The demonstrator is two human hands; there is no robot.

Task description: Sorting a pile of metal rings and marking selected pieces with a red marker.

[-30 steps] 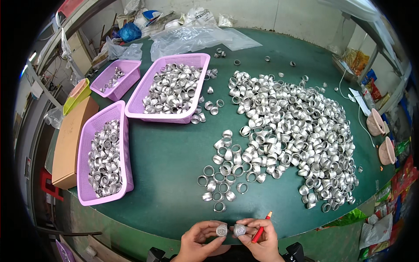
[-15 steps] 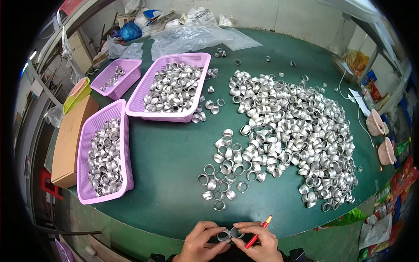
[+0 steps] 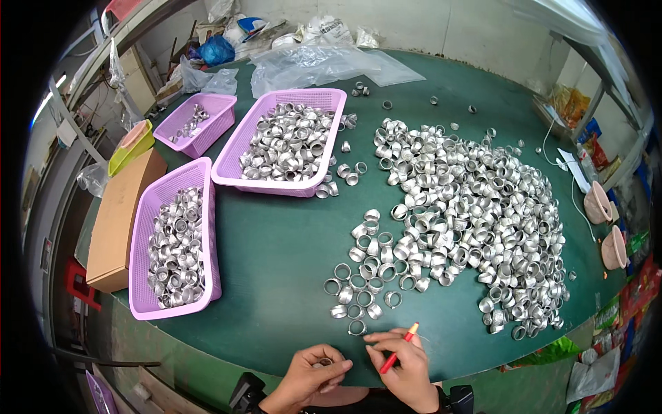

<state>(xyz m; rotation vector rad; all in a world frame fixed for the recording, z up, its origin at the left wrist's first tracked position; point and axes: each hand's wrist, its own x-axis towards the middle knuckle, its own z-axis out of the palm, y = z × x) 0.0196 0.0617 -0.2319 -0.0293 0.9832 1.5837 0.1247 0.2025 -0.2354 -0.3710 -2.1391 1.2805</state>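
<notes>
My left hand [image 3: 312,376] is closed round a silver metal ring [image 3: 324,361], which shows between thumb and fingers at the table's near edge. Whether a second ring sits in that hand, I cannot tell. Tucked in my right hand [image 3: 408,366] is a red pencil [image 3: 389,362] with a pale yellow end, slanting up to the right. The fingertips of that hand point left, just below a loose ring [image 3: 356,328] that is the nearest of a small scattered group. Beyond it a large heap of similar rings [image 3: 476,214] covers the right side of the table.
Two purple baskets, one at the left [image 3: 215,276] and one farther back [image 3: 336,124], hold many rings. A smaller purple basket [image 3: 217,127] holds a few. A cardboard box [image 3: 117,228] stands at the left edge. Plastic sheeting [image 3: 317,65] lies at the back of the green table [image 3: 276,290].
My hands have moved apart; the two rings held side by side between them no longer show together. My right hand has risen toward the loose rings, and the view has shifted slightly.
</notes>
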